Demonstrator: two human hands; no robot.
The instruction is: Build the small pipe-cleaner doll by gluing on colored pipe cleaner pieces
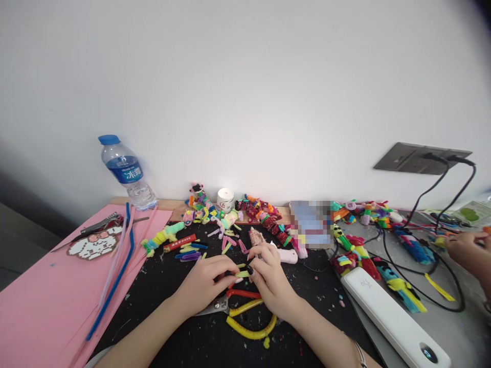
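Observation:
My left hand and my right hand meet over a black mat. Their fingertips pinch a small pale green pipe-cleaner piece between them. Under the hands lie scissors with red and yellow handles. Several short cut pipe-cleaner bits in yellow, blue, purple and pink lie just beyond the hands. A pinkish fuzzy figure stands behind my right hand.
A pink sheet at left carries long blue and pink pipe cleaners, pliers and a beaded piece. A water bottle stands behind it. Colourful figures line the wall. A white power bank, cables and another person's hand are at right.

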